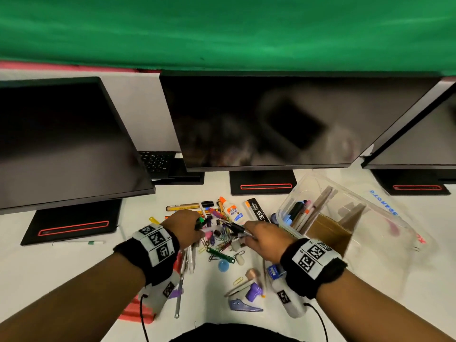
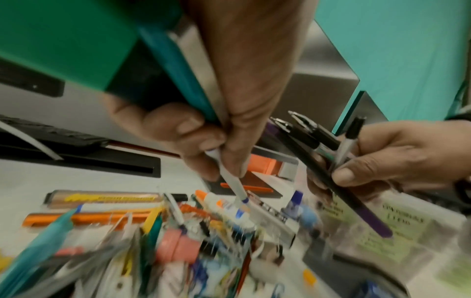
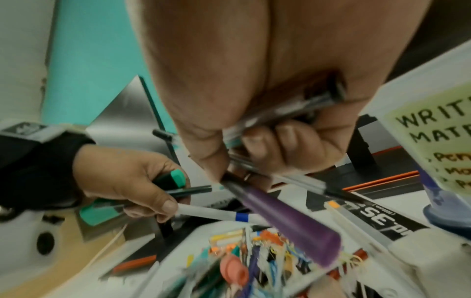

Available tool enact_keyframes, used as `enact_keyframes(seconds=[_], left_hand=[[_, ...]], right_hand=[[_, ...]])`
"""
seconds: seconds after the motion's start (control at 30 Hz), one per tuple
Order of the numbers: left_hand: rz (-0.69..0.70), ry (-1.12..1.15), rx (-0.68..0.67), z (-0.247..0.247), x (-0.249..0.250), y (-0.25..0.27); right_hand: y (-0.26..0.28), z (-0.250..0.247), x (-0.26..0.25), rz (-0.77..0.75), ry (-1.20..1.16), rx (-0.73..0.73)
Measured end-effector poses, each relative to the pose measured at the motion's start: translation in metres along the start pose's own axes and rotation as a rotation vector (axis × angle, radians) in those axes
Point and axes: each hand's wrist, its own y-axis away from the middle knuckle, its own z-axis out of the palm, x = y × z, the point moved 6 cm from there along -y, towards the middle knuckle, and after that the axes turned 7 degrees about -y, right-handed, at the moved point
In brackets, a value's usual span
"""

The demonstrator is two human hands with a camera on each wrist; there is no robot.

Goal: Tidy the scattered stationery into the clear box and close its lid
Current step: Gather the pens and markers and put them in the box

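Scattered stationery (image 1: pixel 222 233) lies heaped on the white desk: markers, clips, a glue bottle (image 1: pixel 232 208). My left hand (image 1: pixel 186 227) hovers over the heap, gripping a green-capped marker (image 3: pixel 175 178) and pinching a white pen with a blue band (image 2: pixel 230 181) (image 3: pixel 216 213). My right hand (image 1: pixel 262 239) grips a bundle of pens (image 2: pixel 328 153), among them a purple one (image 3: pixel 288 217). The clear box (image 1: pixel 345 218) stands open to the right, with pens and pencils upright in one compartment. Its clear lid (image 1: pixel 394 218) lies behind it.
Three dark monitors (image 1: pixel 266 119) on black stands line the back of the desk. A pink block (image 1: pixel 138 309) lies under my left forearm. A purple stapler piece (image 1: pixel 244 306), a blue ball (image 1: pixel 223 265) and erasers lie near the front edge. A loose pen (image 1: pixel 81 242) lies at left.
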Motion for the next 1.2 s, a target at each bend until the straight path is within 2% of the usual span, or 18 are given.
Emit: enact_keyframes(seconds=[0.07,0.13,0.2,0.3,0.4,0.5,0.6,0.77,0.83,1.0,1.03,1.13,1.2], left_hand=[[-0.021,0.088,0.057,-0.019,0.006,-0.002],[-0.025,0.184,0.119,-0.037,0.018,-0.005],[-0.027,0.368,0.144,-0.048,0.033,-0.011],[-0.008,0.615,0.110,-0.052,0.061,-0.019],[0.025,0.674,0.055,-0.047,0.088,-0.024],[0.032,0.688,0.039,-0.043,0.104,-0.027],[0.035,0.674,0.024,-0.040,0.119,-0.031],[0.076,0.591,0.014,-0.044,0.144,-0.039],[0.097,0.572,0.010,-0.045,0.155,-0.044],[0.144,0.504,-0.035,-0.034,0.188,-0.058],[0.151,0.490,-0.050,-0.030,0.195,-0.060],[0.157,0.410,-0.059,-0.020,0.213,-0.071],[0.157,0.298,-0.018,-0.019,0.222,-0.080]], right_hand=[[0.003,-0.011,0.007,0.044,-0.247,0.104],[0.007,-0.024,0.017,0.094,-0.596,0.215],[0.016,-0.039,0.031,0.161,-0.855,0.327],[0.028,-0.057,0.059,0.290,-1.086,0.492],[0.036,-0.063,0.090,0.445,-1.301,0.637],[0.036,-0.058,0.103,0.606,-1.478,0.627],[0.028,-0.057,0.114,0.700,-1.428,0.637],[0.017,-0.067,0.122,0.682,-1.083,0.614],[0.021,-0.070,0.120,0.624,-0.975,0.576],[0.061,-0.072,0.127,0.458,-0.747,0.611],[0.069,-0.072,0.126,0.412,-0.604,0.560],[0.083,-0.053,0.114,0.250,-0.151,0.286],[0.088,-0.034,0.115,0.232,0.022,0.187]])
